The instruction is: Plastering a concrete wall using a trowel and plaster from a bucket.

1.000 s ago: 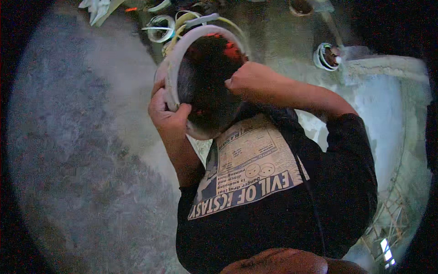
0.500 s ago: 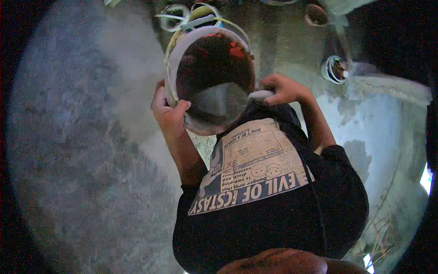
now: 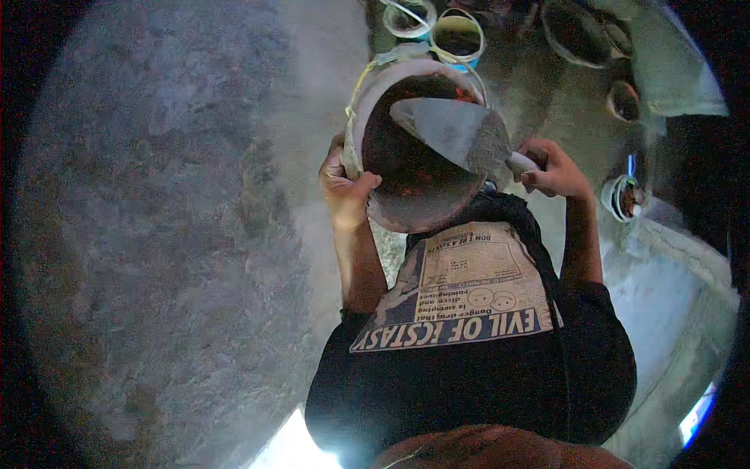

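Observation:
My left hand (image 3: 349, 187) is closed on the left rim of a round bucket (image 3: 361, 129), with the thumb over the edge. The bucket tilts toward me, so its dark inside shows, with reddish bits near the far rim. My right hand (image 3: 553, 168) is wrapped round the pale handle of a trowel (image 3: 453, 129). The trowel's grey pointed blade lies across the bucket's mouth, tip toward the left and away from me. Its wide end, near the handle, is coated with rough grey material. Whether the blade touches the bucket's contents, I cannot tell.
A mottled grey cement surface (image 3: 172, 234) fills the left side. Beyond the bucket stand a white bucket (image 3: 408, 17) and a yellowish one (image 3: 459, 37). Farther right are a dark basin (image 3: 578, 35), a brown bowl (image 3: 623, 102) and a small white pail (image 3: 625, 197) with things inside.
The trowel blade has come up from low inside the bucket and now lies across its mouth, turned leftward. My view has shifted, so everything sits farther right. My left hand keeps its hold.

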`<state>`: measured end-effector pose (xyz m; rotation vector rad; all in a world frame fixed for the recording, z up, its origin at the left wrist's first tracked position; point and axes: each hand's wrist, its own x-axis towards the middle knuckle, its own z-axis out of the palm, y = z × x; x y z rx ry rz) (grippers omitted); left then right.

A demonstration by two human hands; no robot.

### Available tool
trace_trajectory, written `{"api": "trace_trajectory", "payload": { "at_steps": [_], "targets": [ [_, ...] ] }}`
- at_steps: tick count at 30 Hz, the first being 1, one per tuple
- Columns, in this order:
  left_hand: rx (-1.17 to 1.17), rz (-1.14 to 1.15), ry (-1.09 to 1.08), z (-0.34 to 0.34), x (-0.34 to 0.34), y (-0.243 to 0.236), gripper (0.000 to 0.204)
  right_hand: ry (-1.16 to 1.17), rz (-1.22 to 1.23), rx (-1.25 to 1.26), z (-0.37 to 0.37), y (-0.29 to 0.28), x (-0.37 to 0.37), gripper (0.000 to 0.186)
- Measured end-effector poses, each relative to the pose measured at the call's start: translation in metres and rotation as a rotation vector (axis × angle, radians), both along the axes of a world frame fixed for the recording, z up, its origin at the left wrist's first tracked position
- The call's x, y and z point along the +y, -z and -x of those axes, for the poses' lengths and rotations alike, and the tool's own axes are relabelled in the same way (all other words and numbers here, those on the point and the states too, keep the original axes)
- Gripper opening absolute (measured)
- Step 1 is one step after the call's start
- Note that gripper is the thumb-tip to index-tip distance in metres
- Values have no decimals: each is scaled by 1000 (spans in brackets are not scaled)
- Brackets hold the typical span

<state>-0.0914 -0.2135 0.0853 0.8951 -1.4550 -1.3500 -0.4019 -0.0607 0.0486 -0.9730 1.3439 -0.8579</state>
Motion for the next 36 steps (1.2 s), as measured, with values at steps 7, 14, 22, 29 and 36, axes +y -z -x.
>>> {"api": "trace_trajectory", "payload": {
  "at_steps": [7,14,22,29,36],
  "targets": [
    [-256,-274,-269,-60,10,10,32,160,17,-104,-25,-2,-9,43],
    [229,-65,-347,-61,48,-14,42,230,518,-405,1,96,-5,64],
    [139,90,-321,-133,23,-5,40,247,691,-184,-68,-13,-109,61],
    [145,-31,-470,-143,6,2,47,134,744,-230,-123,-133,-199,58],
    [275,-140,-624,-154,4,-25,52,-20,779,-459,-144,-226,-264,56]
  ]
}}
